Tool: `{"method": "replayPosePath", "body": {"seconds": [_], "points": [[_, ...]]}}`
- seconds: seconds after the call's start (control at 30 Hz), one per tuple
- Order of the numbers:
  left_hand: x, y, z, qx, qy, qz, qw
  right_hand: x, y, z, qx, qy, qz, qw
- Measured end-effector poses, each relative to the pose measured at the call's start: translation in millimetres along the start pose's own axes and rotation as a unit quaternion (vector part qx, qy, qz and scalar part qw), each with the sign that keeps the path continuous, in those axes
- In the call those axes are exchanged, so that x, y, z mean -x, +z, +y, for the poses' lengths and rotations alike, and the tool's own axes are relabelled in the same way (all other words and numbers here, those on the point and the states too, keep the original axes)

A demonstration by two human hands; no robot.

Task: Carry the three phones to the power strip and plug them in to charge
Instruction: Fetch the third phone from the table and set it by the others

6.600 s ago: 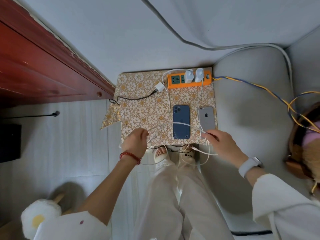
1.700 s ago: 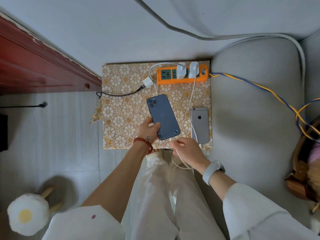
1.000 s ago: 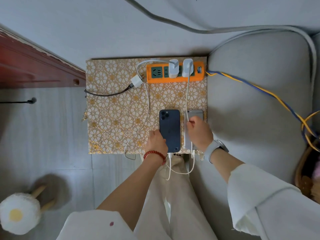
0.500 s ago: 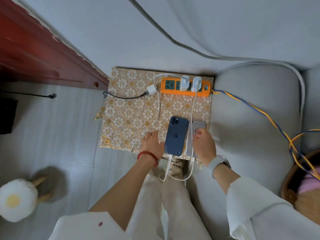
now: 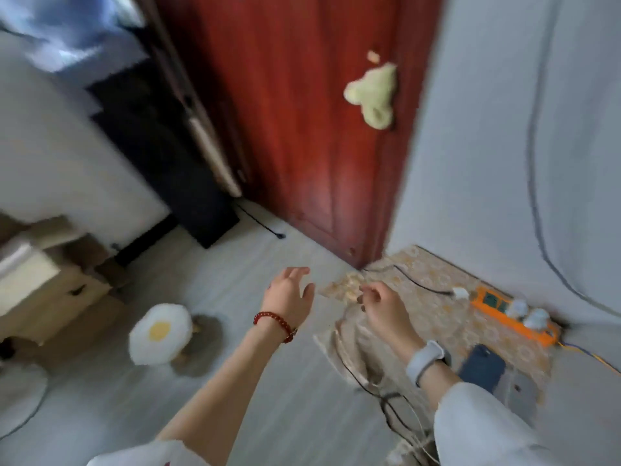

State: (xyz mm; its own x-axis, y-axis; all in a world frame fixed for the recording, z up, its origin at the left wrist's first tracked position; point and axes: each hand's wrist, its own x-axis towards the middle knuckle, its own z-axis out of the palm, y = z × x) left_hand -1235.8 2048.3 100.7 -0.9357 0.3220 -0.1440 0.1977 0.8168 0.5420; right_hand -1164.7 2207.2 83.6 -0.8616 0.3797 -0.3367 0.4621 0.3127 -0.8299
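The frame is motion-blurred. A dark blue phone (image 5: 482, 368) and a silver phone (image 5: 519, 393) lie side by side on the patterned mat (image 5: 433, 317), at the lower right, behind my right forearm. The orange power strip (image 5: 504, 309) sits by the wall with two white chargers (image 5: 527, 314) plugged in. My left hand (image 5: 289, 295) is lifted over the floor, fingers spread, holding nothing. My right hand (image 5: 383, 309) hovers above the mat with loosely curled fingers and nothing in it. A third phone is not in view.
A red wooden door (image 5: 302, 129) with a pale plush toy (image 5: 373, 95) hanging on it stands ahead. An egg-shaped stool (image 5: 159, 334) is on the tiled floor at left, near a wooden cabinet (image 5: 43, 290). Black and white cables (image 5: 386, 398) trail off the mat's edge.
Both hands have let go of the two phones and risen away from the mat. The view has swung up and left toward the door and floor.
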Motion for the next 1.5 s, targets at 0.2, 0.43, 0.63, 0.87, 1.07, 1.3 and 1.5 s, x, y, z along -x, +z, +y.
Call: {"method": "replayPosePath", "body": {"seconds": [0.2, 0.43, 0.63, 0.87, 1.07, 1.3, 1.5], "points": [[118, -189, -163, 0.003, -0.078, 0.187, 0.979, 85, 184, -164, -0.032, -0.144, -0.09, 0.985], [313, -330, -332, 0.024, -0.262, 0.381, 0.886, 242, 388, -294, -0.009, -0.294, -0.321, 0.9], [487, -366, -420, 0.041, -0.405, 0.504, 0.762, 368, 537, -335, 0.058, -0.396, -0.478, 0.782], [676, -414, -540, -0.022, -0.54, 0.575, 0.614, 534, 732, -369, 0.105, -0.516, -0.579, 0.622], [764, -505, -637, -0.038, -0.575, 0.585, 0.57, 663, 872, -429, 0.089, -0.584, -0.599, 0.54], [923, -527, -699, -0.054, -0.653, 0.606, 0.452, 848, 989, -429, 0.076, -0.619, -0.67, 0.403], [1070, -508, -761, -0.042, -0.701, 0.61, 0.367, 991, 1080, -392, 0.076, -0.635, -0.705, 0.306]]}}
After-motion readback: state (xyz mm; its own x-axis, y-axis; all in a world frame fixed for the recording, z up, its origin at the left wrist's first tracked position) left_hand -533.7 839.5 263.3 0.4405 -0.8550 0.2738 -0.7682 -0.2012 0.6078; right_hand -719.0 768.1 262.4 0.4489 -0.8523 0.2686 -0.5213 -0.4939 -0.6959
